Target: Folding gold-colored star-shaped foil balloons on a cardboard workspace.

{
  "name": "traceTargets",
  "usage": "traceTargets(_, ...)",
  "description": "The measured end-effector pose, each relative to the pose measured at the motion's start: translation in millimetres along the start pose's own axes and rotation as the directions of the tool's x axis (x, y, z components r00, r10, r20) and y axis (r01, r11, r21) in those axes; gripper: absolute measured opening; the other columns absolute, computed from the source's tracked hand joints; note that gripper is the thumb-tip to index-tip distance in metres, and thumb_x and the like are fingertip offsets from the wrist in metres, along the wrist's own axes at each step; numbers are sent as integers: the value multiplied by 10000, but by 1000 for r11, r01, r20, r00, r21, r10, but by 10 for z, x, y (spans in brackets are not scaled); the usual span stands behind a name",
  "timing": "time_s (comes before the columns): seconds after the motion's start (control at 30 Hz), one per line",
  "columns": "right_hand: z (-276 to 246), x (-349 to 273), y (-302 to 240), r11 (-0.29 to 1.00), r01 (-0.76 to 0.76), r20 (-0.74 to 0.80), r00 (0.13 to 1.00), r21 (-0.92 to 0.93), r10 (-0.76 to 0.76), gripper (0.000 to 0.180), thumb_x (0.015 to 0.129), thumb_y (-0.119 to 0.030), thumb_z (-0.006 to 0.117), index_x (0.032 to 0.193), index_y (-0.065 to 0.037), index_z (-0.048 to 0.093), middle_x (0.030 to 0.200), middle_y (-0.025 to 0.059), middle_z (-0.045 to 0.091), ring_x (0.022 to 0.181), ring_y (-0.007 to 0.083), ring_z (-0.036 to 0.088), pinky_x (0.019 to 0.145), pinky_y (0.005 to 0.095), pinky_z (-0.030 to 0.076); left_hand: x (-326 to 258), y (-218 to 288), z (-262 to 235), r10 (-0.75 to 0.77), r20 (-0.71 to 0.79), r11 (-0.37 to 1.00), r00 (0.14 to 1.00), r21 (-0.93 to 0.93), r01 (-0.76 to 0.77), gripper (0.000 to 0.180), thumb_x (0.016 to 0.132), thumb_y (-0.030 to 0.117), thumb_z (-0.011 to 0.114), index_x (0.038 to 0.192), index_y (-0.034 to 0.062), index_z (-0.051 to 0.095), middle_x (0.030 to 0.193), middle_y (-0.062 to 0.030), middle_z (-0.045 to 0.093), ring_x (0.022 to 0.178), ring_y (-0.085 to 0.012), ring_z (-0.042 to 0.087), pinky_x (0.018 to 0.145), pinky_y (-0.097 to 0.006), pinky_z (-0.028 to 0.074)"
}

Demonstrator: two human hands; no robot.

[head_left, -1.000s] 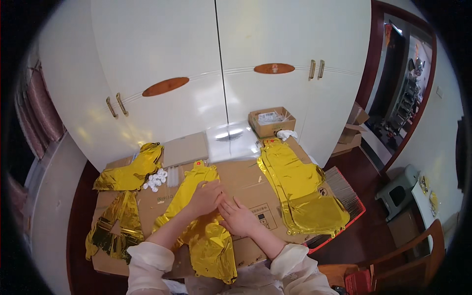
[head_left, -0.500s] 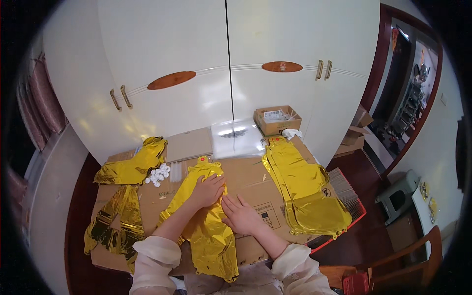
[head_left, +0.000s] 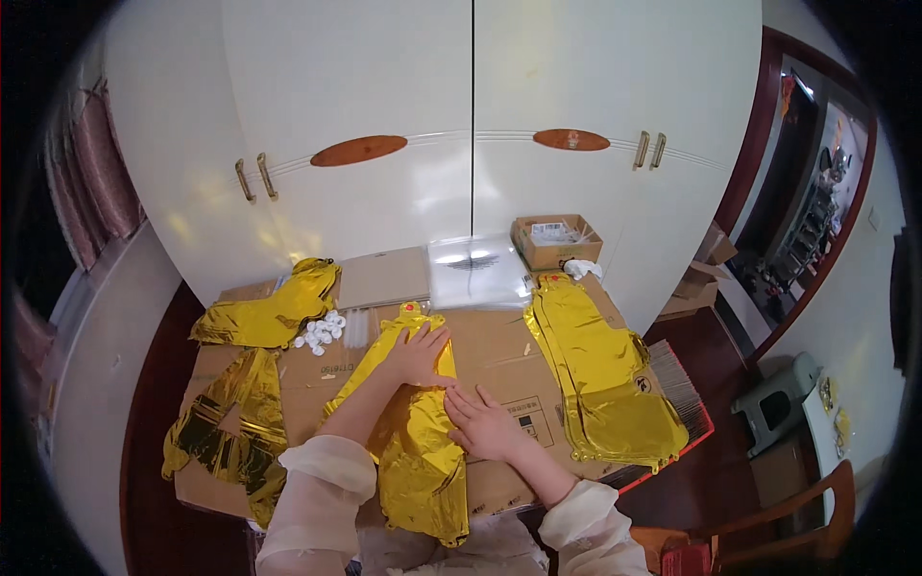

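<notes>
A flat, uninflated gold foil balloon [head_left: 423, 470] lies lengthwise before me, its near end reaching the front edge of the cardboard. My left hand [head_left: 420, 357] rests palm down on the upper part of it, fingers stretched out. Lower down, my right hand [head_left: 483, 427] lies flat at the balloon's right edge, with its fingertips on the foil. Neither hand grips anything. A small red spot [head_left: 411, 307] marks the balloon's far end. More gold foil balloons lie to the right [head_left: 610, 384], at the far left [head_left: 274, 307] and at the near left [head_left: 235, 422].
Flattened cardboard [head_left: 499, 346] covers the work surface. White roll-like pieces [head_left: 322, 331] lie beside clear strips [head_left: 360, 327]. Behind are a cardboard sheet [head_left: 384, 276], clear plastic bags [head_left: 477, 278] and a small open box [head_left: 557, 242]. A white cabinet [head_left: 375, 77] stands behind; a wooden chair [head_left: 826, 509] is at right.
My left hand has slid a little farther up the balloon, and its gap from the right hand has widened. The whole view has shifted slightly. The other balloons stay in place.
</notes>
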State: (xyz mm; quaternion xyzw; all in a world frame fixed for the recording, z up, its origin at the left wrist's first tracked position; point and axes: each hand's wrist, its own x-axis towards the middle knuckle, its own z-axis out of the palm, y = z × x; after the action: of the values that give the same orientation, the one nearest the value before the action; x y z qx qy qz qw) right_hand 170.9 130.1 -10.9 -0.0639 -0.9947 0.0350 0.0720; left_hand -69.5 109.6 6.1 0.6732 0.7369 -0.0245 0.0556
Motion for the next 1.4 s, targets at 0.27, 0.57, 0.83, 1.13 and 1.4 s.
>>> traceTargets(0.27,-147,-363,-138,998,58,72,996,17,-60,548,995,-372,425,1444,-59,414,1516,91,397,1435,225,312,1176,500,178,-7,54,-73,-25,53,1000,998,15,24,1307,608,874,579,1544,71,146,1613,-95,146,1486,-347,105,1167,-592,124)
traceTargets(0.57,-270,-675,-272,992,93,111,989,81,-102,491,1000,-340,423,1435,-115,452,1518,40,403,1441,216,302,1187,503,154,24,172,-228,-81,164,995,983,62,72,1387,544,852,653,1537,38,129,1615,-127,104,1479,-389,91,1142,-653,126)
traceTargets(0.83,-249,-707,-287,989,66,91,993,132,-78,480,1004,-346,420,1430,-129,462,1504,18,425,1435,196,312,1194,495,148,145,-9,-106,-50,85,998,995,-33,53,1021,788,816,451,1497,102,276,1593,-70,193,1489,-278,119,1133,-670,169)
traceTargets(1.13,-220,-717,-286,983,68,40,996,169,-76,452,988,-301,465,1404,-128,500,1475,44,461,1421,215,343,1186,498,159,278,-135,37,-81,-53,982,995,-177,70,783,891,666,477,1443,123,359,1542,-92,274,1477,-290,151,1131,-673,162)
traceTargets(1.4,-191,-742,-274,983,82,-6,997,161,-83,442,990,-311,446,1380,-118,523,1435,29,508,1390,190,389,1194,485,162,359,-91,84,-279,-127,952,952,-162,258,759,900,642,478,1453,138,351,1561,-138,216,1487,-338,72,1116,-703,105)
